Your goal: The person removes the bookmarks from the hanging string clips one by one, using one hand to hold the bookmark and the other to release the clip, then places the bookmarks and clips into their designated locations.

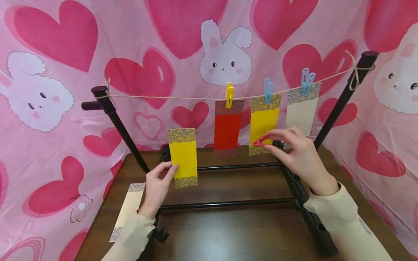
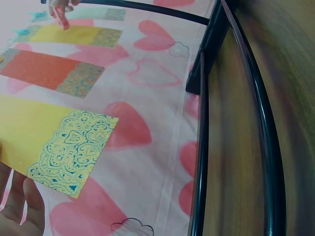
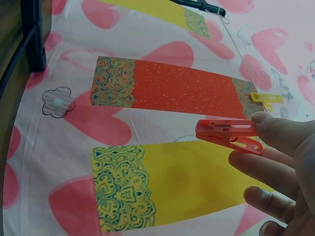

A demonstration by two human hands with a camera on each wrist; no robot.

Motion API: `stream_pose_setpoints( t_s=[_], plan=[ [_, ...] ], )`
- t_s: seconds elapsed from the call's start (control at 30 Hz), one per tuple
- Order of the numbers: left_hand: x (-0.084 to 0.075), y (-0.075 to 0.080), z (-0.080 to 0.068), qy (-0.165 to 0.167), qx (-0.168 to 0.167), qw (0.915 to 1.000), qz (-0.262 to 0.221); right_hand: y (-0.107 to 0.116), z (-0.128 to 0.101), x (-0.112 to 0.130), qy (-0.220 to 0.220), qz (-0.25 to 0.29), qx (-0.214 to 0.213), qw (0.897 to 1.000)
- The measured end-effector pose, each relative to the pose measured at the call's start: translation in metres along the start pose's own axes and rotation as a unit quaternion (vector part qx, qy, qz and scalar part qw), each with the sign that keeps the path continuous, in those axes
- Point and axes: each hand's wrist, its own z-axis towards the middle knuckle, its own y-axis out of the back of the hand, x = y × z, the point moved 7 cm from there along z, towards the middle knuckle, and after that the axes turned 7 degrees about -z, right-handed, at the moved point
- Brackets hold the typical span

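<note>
My left hand point(image 1: 158, 185) pinches the edge of a yellow paper strip point(image 1: 184, 156) with patterned ends, held upright below the string point(image 1: 156, 97). In my right hand point(image 1: 298, 156) a red clothespin point(image 3: 221, 132) is pinched between thumb and fingers, in front of the hanging yellow strip point(image 1: 264, 119). A red strip point(image 1: 227, 127) hangs from a yellow clothespin point(image 1: 230, 95). Blue clothespins point(image 1: 268, 90) hold up that yellow strip and, farther right, a cream strip point(image 1: 302, 112), partly hidden by my right hand.
Another cream strip point(image 1: 128, 206) lies on the brown table point(image 1: 225, 232) by my left forearm. The string runs between two black posts point(image 1: 122, 130) of a frame, whose lower bars point(image 1: 228, 204) cross above the table. A pink cloth with hearts and bunnies stands behind.
</note>
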Motion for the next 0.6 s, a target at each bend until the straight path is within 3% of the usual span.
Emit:
stream_pose_setpoints(
  t_s=[0.6],
  plan=[
    [0.008,0.008,-0.003,0.014,-0.010,0.9998,0.005,0.001,-0.012,-0.015,-0.011,-0.036,-0.001,0.999]
  ],
)
